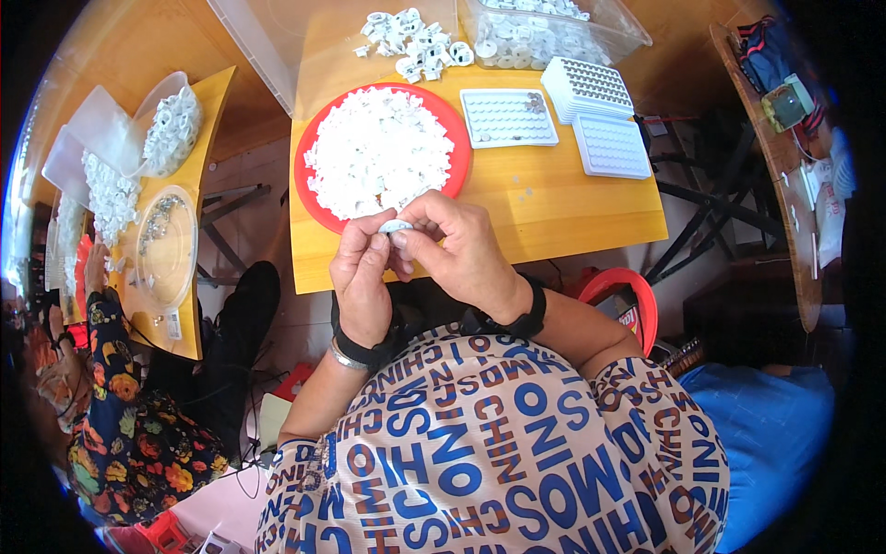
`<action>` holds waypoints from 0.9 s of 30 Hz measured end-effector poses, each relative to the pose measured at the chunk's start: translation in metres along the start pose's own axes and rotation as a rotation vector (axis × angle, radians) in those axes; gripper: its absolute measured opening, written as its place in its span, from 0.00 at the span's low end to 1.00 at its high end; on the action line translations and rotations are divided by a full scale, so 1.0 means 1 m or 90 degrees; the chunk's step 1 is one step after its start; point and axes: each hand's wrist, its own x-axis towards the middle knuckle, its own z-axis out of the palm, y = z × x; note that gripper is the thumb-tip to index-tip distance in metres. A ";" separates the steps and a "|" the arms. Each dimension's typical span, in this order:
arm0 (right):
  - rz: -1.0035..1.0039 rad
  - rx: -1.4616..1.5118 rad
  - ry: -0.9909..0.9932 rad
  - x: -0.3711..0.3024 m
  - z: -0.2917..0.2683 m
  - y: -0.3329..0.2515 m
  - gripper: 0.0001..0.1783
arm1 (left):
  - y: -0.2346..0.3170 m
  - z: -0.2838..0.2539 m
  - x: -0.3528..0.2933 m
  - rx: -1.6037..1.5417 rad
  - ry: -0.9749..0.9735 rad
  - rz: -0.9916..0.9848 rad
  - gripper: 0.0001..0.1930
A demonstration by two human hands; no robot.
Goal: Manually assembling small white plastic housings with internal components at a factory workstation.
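My left hand (362,277) and my right hand (463,249) meet over the table's near edge. Between their fingertips they pinch a small round white plastic part (396,225), partly hidden by the fingers. Just beyond them sits a round red tray (460,159) heaped with small white plastic pieces (378,148). To its right lies a white pocketed tray (489,109) with a few small round silvery discs (534,102) at its right side.
Stacked white trays (591,85) and another pocketed tray (611,148) stand at the right. Loose white parts (415,44) and a clear bin (609,39) lie at the back. A co-worker's sleeve (115,360) shows beside the left table (185,314). A red bucket (646,314) is below right.
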 end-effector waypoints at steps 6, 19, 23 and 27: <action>0.040 0.039 -0.027 0.003 -0.003 0.002 0.01 | -0.004 -0.001 0.001 -0.002 -0.002 -0.015 0.11; 0.137 0.074 -0.037 0.003 -0.005 0.011 0.05 | -0.007 -0.002 0.002 0.020 0.025 -0.008 0.10; 0.143 0.054 -0.053 0.004 -0.006 0.012 0.05 | -0.006 0.000 0.002 0.040 0.021 -0.020 0.11; 0.168 0.067 -0.051 0.007 -0.007 0.016 0.04 | -0.004 0.001 0.004 0.040 0.022 -0.046 0.13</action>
